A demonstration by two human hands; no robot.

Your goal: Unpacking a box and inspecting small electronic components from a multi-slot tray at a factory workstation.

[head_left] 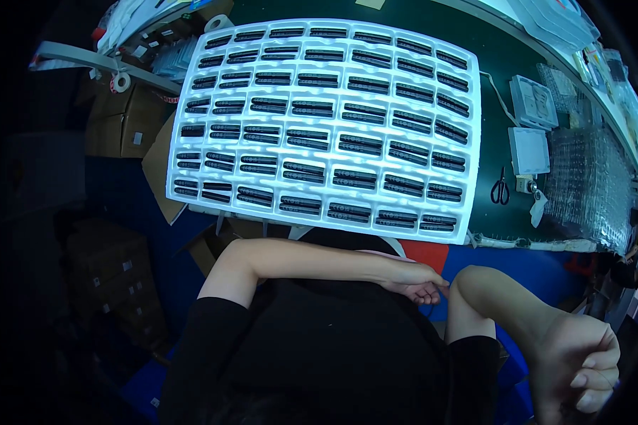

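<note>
A large white molded tray (473, 142) lies on the workbench, its rows of pockets filled with black slim bar-shaped pieces (317, 80), mostly in pairs. My left forearm crosses in front of my body, below the tray's near edge. At its end my left hand (412, 281) is loosely closed, fingers curled, its foremost fingertip at my bent right elbow; no object shows in it. Off to the lower right, my right hand (581, 358) is raised in a fist, away from the bench. Whether that fist encloses anything is hidden.
On the green bench top (500, 134), right of the tray, lie black-handled scissors (500, 190), a white box (529, 150), a clear case (534, 103) and stacked clear plastic trays (590, 188). Cardboard boxes (113, 124) stand at left. A metal rail (106, 64) juts in at upper left.
</note>
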